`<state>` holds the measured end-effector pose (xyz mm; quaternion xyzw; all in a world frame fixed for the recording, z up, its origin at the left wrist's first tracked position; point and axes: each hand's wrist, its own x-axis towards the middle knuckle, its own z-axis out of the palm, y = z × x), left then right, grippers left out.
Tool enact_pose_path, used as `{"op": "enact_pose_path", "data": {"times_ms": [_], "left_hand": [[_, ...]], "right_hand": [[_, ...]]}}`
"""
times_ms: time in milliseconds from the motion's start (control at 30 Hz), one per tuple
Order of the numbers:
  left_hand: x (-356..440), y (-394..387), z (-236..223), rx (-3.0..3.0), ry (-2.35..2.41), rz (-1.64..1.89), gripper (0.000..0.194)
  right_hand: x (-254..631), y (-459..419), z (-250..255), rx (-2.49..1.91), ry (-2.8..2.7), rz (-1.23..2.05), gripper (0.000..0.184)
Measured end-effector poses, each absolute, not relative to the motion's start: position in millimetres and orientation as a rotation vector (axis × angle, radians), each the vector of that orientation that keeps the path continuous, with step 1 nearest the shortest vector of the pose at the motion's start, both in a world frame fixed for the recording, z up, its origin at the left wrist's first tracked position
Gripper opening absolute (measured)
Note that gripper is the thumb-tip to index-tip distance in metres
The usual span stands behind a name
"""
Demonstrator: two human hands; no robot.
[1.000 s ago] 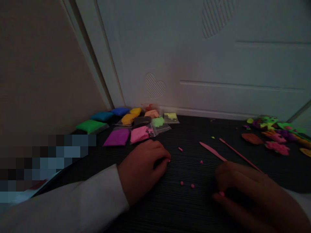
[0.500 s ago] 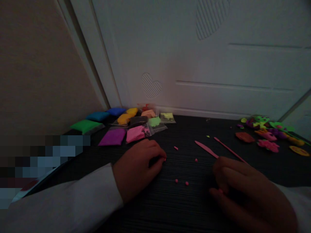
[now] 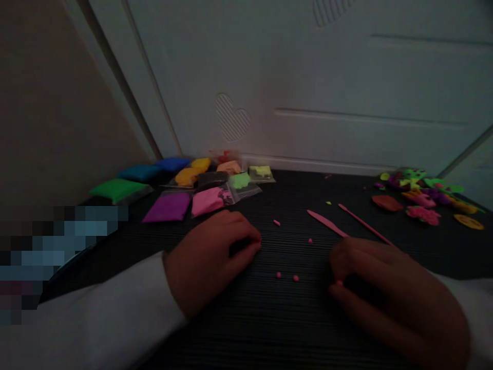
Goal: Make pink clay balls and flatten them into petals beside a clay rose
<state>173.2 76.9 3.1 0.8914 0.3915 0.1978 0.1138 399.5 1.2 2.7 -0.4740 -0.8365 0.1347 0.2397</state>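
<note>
My left hand [image 3: 215,259] rests on the dark table with thumb and forefinger pinched together. A tiny bit of pink clay seems to show at its fingertips. My right hand [image 3: 396,298] is curled, its thumb and forefinger pressed round a small pink clay ball [image 3: 339,283], mostly hidden. Between the hands lie two pink balls [image 3: 279,275] side by side and a third pink ball [image 3: 310,240] farther back. A short pink clay stub [image 3: 276,222] sits beyond my left fingertips. Just past my right knuckles are a pink clay knife [image 3: 326,223] and a thin pink stick tool [image 3: 365,224].
Several bags of coloured clay lie at the back left, among them a purple bag [image 3: 168,207] and a pink bag [image 3: 208,200]. Finished clay flowers [image 3: 422,215] and a reddish-brown disc [image 3: 386,202] lie at the right. A white panel [image 3: 327,77] stands behind the table.
The view has tipped down a little, so things sit higher in the picture. My right thumb and forefinger have drawn closer together round the pink ball. My left hand keeps its pinch.
</note>
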Motion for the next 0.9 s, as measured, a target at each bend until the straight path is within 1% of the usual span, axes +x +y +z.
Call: {"op": "enact_pose_path", "data": {"times_ms": [100, 267, 333, 400, 500, 567, 667, 800, 900], "left_hand": [[171, 79, -1, 2.599, 1.153, 0.647, 0.02], [169, 79, -8, 2.583, 1.161, 0.644, 0.021], [169, 78, -7, 2.578, 1.158, 0.625, 0.021], [170, 76, -3, 2.58, 1.147, 0.593, 0.019], [172, 74, 2, 2.587, 1.125, 0.532, 0.014], [173, 75, 4, 2.594, 1.12, 0.506, 0.011], [173, 75, 4, 2.6, 1.115, 0.502, 0.01], [172, 75, 3, 2.592, 1.119, 0.501, 0.01], [171, 74, 3, 2.583, 1.126, 0.495, 0.01]], "right_hand": [[400, 0, 1, -1.337, -2.281, 0.356, 0.011], [400, 0, 2, -1.302, -2.278, 0.374, 0.009], [399, 1, 3, -1.28, -2.286, 0.376, 0.011], [399, 2, 4, -1.272, -2.297, 0.374, 0.013], [399, 4, 5, -1.278, -2.32, 0.358, 0.007], [399, 4, 6, -1.288, -2.343, 0.33, 0.009], [399, 4, 7, -1.297, -2.375, 0.28, 0.011], [399, 5, 6, -1.267, -2.379, 0.248, 0.006], [399, 6, 4, -1.231, -2.382, 0.255, 0.014]]}}
